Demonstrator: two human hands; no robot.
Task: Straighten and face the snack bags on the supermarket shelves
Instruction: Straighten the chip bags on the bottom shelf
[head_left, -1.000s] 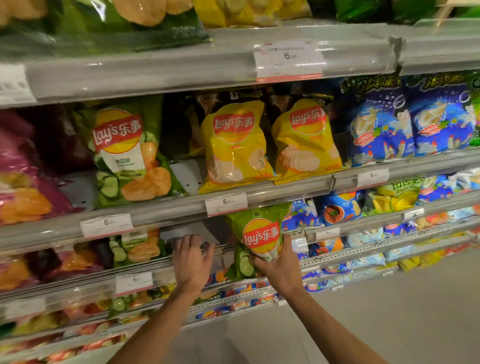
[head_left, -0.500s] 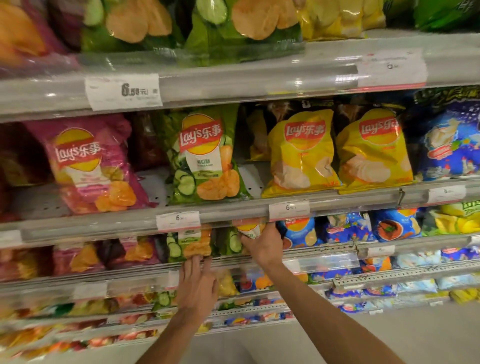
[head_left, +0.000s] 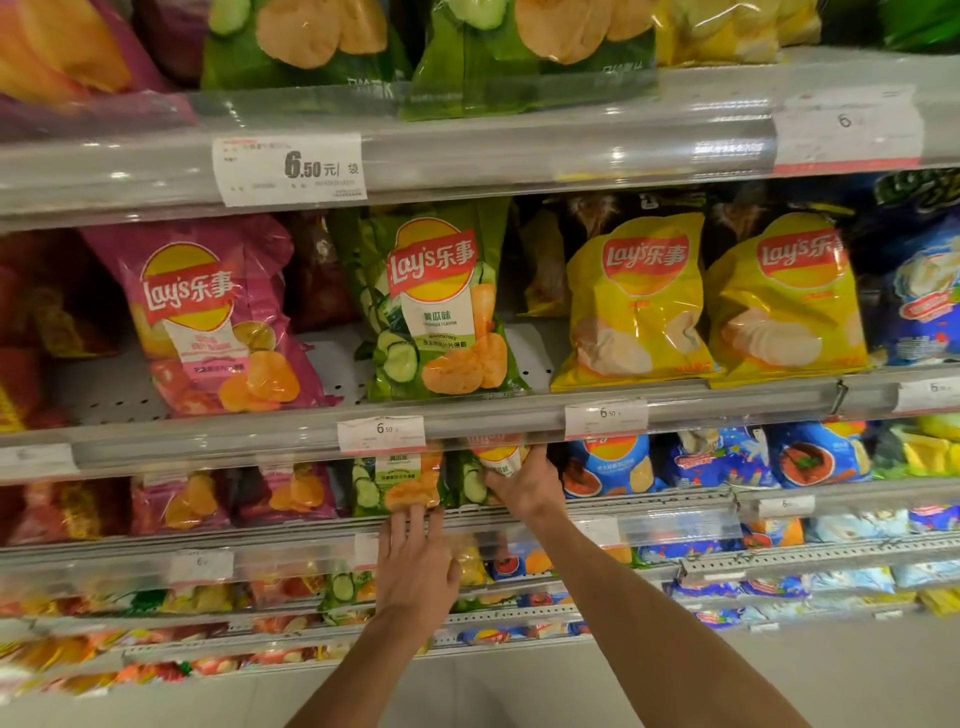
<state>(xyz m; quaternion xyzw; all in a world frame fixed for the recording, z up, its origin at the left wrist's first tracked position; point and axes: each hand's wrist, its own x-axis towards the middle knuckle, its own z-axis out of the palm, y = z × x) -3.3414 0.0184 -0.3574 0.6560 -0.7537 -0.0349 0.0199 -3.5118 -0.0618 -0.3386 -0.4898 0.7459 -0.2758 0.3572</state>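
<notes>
The right hand (head_left: 524, 486) grips a glossy green cucumber-flavour crisp bag (head_left: 498, 465) on the third shelf (head_left: 649, 506); the left hand (head_left: 415, 564), fingers straight, touches the neighbouring green bag (head_left: 400, 483) just left

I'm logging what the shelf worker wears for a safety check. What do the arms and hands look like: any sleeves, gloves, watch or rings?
Both forearms are bare up to the bottom edge of the picture, with no sleeve in view. The left hand and right hand wear no gloves. No watch, band or ring shows on either wrist or on the visible fingers.
</notes>
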